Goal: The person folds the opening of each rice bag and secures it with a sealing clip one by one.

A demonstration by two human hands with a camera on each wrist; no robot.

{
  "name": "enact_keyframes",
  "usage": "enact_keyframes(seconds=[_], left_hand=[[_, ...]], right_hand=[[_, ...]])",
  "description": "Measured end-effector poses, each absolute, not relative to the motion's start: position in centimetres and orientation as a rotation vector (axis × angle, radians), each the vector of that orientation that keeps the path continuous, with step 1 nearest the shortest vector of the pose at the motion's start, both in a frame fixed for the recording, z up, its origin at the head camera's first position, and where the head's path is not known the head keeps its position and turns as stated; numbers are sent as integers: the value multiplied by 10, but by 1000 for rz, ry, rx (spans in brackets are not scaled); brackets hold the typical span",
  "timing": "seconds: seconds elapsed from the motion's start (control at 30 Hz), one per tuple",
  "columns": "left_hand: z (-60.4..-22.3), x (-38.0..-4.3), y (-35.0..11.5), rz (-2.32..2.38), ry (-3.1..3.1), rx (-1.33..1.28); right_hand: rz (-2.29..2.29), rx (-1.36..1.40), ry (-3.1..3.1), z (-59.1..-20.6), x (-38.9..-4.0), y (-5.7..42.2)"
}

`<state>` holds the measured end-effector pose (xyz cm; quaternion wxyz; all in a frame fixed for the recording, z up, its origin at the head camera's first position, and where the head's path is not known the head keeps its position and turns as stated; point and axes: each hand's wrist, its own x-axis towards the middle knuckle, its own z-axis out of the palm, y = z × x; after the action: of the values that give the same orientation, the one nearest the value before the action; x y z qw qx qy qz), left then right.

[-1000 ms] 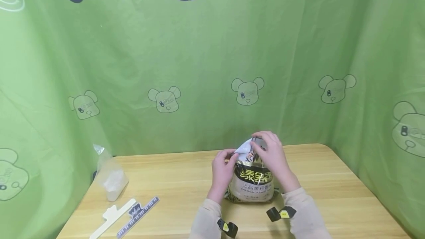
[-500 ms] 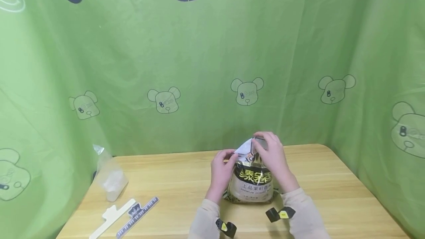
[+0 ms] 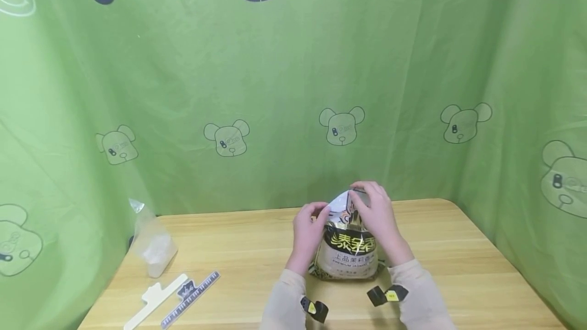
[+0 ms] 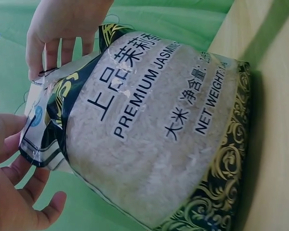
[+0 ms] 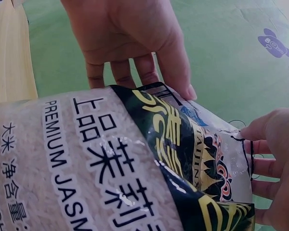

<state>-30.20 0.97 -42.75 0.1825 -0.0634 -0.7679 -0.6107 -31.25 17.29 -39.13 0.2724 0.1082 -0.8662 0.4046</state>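
Note:
A bag of jasmine rice (image 3: 352, 264) stands upright on the wooden table, its clear front showing white grains (image 4: 130, 154). Its loose top is partly folded over at the left corner, with the white inside face showing in the head view. My left hand (image 3: 308, 230) pinches that folded left corner between thumb and fingers. On the opposite side my right hand (image 3: 377, 213) pinches the top edge, thumb in front and fingers behind. From the right wrist view, the right hand's thumb and fingers (image 5: 274, 159) hold the rim, with the left hand (image 5: 135, 33) across from it.
At the table's left stands a clear plastic bag (image 3: 158, 253) with white contents in its bottom. In front of it lie a cream long-bar clip (image 3: 158, 300) and a dark clip with a piano-key pattern (image 3: 191, 299). A green printed curtain (image 3: 284, 167) hangs behind the table.
My left hand has shifted slightly up and to the right at the bag's folded corner. The right hand keeps its grip almost in place, and the rice bag has hardly moved.

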Motion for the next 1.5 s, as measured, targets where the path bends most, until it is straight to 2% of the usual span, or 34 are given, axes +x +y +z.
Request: enact_keyframes(seconds=[0.8,1.5], left_hand=[[-401,-322,32,-1527,-2289,-244],[-401,-325,38,-1450,-2305,-266]], right_hand=[[1080,315,-2314,-392,-314,173],[1047,309,-2337,-394,-316,174]])
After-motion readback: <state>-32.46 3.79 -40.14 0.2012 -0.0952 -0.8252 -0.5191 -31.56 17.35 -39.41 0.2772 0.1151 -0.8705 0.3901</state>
